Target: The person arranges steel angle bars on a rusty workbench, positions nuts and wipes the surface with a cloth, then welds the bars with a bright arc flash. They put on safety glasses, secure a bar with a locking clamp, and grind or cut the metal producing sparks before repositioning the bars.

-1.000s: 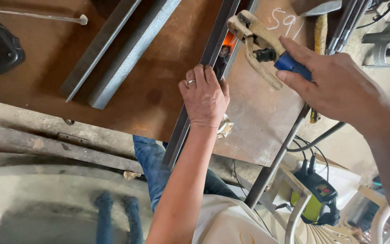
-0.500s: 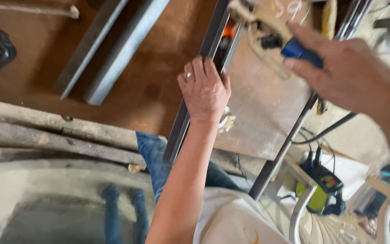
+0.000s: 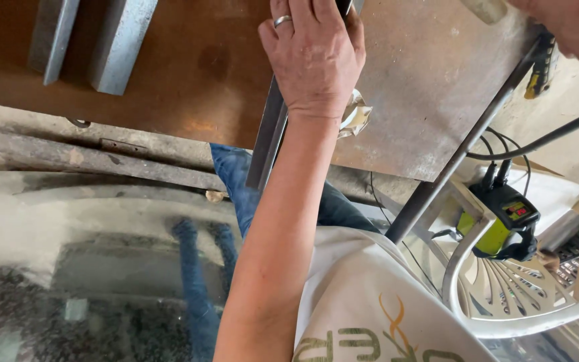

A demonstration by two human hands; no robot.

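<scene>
My left hand (image 3: 313, 57), with a ring on one finger, lies palm down over a dark steel bar (image 3: 268, 137) and its fingers curl around it. The bar runs along the seam between the rusty brown table top (image 3: 189, 74) and a grey steel plate (image 3: 423, 87), and its end sticks out past the table edge. Only the edge of my right hand (image 3: 571, 23) shows at the top right corner. Just left of it is the beige tip of a clamp tool (image 3: 484, 8). The grip itself is out of frame.
Two grey steel sections (image 3: 118, 40) lie at the top left. A second long bar (image 3: 464, 147) slants along the plate's right side. A green and black welding unit (image 3: 504, 221) with cables sits on a white plastic chair (image 3: 524, 295). Crumpled paper (image 3: 355, 114) lies by my wrist.
The view has tipped down and closer. My right hand with the clamp tool has slid up, almost out of frame. My left hand stays on the bar.
</scene>
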